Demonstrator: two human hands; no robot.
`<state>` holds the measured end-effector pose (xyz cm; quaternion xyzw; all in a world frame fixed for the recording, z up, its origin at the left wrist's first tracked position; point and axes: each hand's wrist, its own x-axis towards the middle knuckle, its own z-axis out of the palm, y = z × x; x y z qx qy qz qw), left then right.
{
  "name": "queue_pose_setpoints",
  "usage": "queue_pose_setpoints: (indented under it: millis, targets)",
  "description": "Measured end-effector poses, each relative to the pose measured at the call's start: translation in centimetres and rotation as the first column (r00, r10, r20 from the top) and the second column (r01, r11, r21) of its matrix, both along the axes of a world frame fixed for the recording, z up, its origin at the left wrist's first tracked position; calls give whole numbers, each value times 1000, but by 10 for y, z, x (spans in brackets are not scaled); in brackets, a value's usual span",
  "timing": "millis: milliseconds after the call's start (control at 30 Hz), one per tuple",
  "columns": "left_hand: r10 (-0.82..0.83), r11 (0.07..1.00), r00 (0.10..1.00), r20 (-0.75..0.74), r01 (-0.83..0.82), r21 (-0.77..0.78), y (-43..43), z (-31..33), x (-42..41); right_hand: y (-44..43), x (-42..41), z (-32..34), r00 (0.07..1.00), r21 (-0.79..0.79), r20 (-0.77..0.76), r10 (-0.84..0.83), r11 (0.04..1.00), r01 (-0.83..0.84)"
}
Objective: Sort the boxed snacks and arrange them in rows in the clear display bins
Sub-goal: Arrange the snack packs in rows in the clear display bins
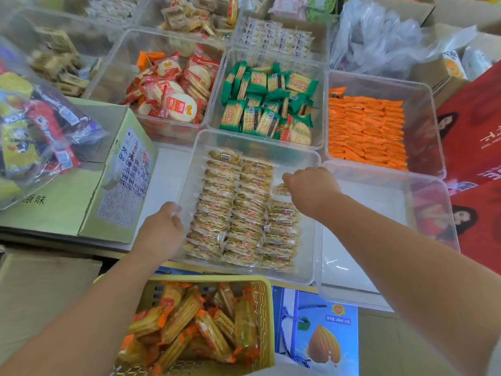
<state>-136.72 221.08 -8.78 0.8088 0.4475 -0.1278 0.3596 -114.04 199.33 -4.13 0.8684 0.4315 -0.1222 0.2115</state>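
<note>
Head view, frame centre: left hand (pixel 162 226) grips the clear bin (pixel 307 240) by its left rim; right hand (pixel 311 185) pinches a snack packet (pixel 280 189) inside.

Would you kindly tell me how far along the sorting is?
Done: the orange packets lie in neat rows. In hand: the left hand grips the middle bin while the right hand adds a golden packet to its short third row. Left: the yellow basket holds loose packets; the green packets sit jumbled.
</note>
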Motion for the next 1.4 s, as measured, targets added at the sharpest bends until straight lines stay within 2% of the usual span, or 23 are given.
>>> queue_pose_setpoints:
  millis: [200,400,533,900,1167,1300,1400]
  targets:
    - [-23,990,995,-95,9,-143,4,3,0,14,5,-25,985,-21,-136,-110,994,108]
    - [-17,988,996,-91,2,-156,3,5,-3,22,7,-51,956,-19,-268,-122,992,121]
    - [31,980,998,-56,-41,-193,3,5,-4,29,14,-59,928,-97,-341,-150,987,124]
    - [52,973,995,-82,-69,-221,3,-2,-1,33,16,-61,871,-207,-441,-217,969,136]
    - [33,978,998,-54,-43,-204,1,1,-2,8,-30,-47,936,-41,-293,-194,981,191]
    - [28,975,999,-19,-32,-222,1,9,-10,-19,-69,-27,880,81,-415,-231,954,289]
    - [-86,988,996,-10,84,-132,2,14,-21,-33,-101,-12,828,150,-490,-271,910,387]
